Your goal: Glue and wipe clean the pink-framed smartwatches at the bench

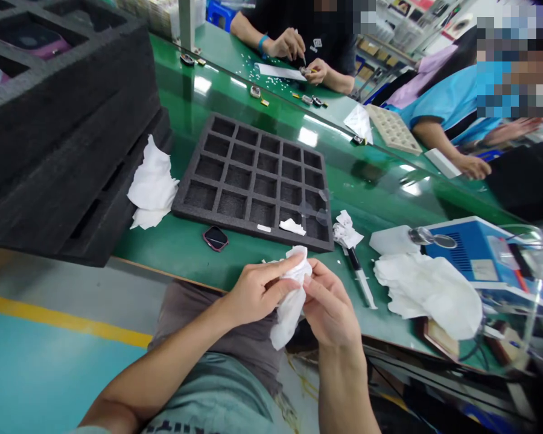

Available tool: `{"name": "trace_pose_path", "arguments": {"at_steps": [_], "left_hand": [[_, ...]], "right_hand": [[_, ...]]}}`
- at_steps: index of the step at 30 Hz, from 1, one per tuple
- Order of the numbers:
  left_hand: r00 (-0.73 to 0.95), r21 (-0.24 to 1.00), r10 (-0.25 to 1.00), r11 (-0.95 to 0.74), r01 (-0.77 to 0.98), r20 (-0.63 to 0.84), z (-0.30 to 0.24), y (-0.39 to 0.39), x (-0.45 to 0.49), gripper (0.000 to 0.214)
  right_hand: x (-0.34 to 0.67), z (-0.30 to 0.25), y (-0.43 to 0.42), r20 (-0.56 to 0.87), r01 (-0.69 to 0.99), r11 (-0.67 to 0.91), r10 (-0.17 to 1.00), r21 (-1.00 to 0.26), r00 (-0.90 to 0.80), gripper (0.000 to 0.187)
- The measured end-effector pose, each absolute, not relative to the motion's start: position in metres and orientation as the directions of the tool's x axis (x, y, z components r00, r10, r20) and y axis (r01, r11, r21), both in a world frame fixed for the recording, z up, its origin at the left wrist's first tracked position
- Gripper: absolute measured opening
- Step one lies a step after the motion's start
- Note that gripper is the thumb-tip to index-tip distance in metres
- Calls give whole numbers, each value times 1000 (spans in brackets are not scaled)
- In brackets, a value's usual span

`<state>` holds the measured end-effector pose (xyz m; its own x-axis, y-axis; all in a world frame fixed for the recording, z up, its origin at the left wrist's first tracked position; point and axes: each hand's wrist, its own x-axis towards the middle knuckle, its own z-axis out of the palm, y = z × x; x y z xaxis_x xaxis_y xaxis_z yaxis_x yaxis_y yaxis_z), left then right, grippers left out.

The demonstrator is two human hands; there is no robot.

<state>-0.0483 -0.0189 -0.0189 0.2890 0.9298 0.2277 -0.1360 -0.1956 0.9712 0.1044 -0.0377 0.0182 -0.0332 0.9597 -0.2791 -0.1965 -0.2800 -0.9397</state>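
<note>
Both of my hands meet over the front edge of the green table, pinching a crumpled white tissue (287, 319). My left hand (257, 289) grips its upper part between thumb and fingers. Close against it, my right hand (330, 298) has its thumb pressed on the tissue from the other side. Whether anything is wrapped inside I cannot tell. Just beyond lies a black foam tray (253, 226) with square compartments, a scrap of white paper (292, 226) on its near rim. A watch case with a dark screen and pinkish frame (215, 238) rests left of my hands.
Stacked foam trays (72, 132) rise at the left beside a white tissue (152, 184). To the right are a syringe (362, 280), a pile of tissues (428, 292), a white bottle (393, 240) and a blue machine (461, 247). Co-workers sit across the table (163, 66).
</note>
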Motion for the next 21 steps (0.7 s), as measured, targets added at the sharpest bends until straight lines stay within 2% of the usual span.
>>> {"name": "trace_pose_path", "arguments": {"at_steps": [2, 5, 10, 12, 14, 17, 19, 21], "left_hand": [[211, 963, 940, -256, -85, 269, -20, -20, -46, 37], [132, 974, 965, -223, -34, 226, -19, -20, -45, 36], [293, 964, 920, -261, -44, 262, -18, -20, -49, 51], [358, 979, 911, -175, -107, 202, -18, -20, -50, 60], [413, 977, 907, 8, -214, 83, -18, -19, -50, 66], [464, 910, 882, 254, -329, -78, -17, -17, -50, 73], [415, 901, 902, 276, -334, -122, -14, -15, -51, 65], [297, 928, 950, 198, -317, -101, -12, -12, -50, 46]], "right_hand": [[103, 17, -40, -276, -192, -274, 961, -942, -14, 36], [100, 16, -42, -271, -175, -269, 963, -947, -11, 35], [105, 20, -41, -281, -226, -269, 959, -936, 24, 33], [109, 23, -40, -276, -224, -268, 961, -937, 5, 35], [113, 25, -38, -275, -199, -279, 960, -940, -49, 36], [116, 25, -37, -255, -137, -271, 960, -953, -119, 36], [116, 26, -36, -235, -91, -250, 961, -964, -147, 35], [116, 26, -36, -221, -33, -230, 958, -973, -181, 33]]}}
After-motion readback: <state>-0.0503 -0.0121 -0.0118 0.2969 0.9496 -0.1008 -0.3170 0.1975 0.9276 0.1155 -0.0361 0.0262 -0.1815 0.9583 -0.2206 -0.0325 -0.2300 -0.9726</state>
